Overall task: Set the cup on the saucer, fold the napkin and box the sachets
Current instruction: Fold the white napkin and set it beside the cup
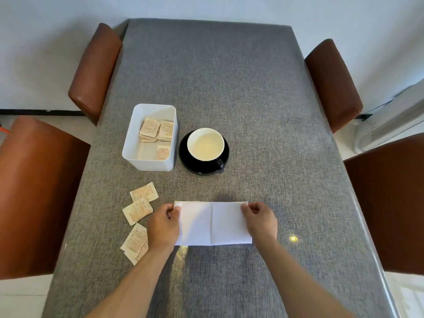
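Head view: you are pinching the white napkin [213, 223] at its two far corners, left hand [164, 226] on the left corner, right hand [260, 222] on the right, fingers curled round the edge. The napkin is lying flat, low in the middle of the frame, on the grey table [241, 92], a crease running down its centre. Your left wrist is covering part of the loose sachets [140, 210], which are lying scattered just left of the napkin, one touching your forearm. More sachets are sitting stacked inside the white box [150, 164], left of centre. Just right of the box, the cup [205, 144] is standing upright on the black saucer [183, 154], handle turned toward the lower right. Brown chairs [96, 70] are flanking the table on both sides. A bright glare spot is showing right of the napkin.
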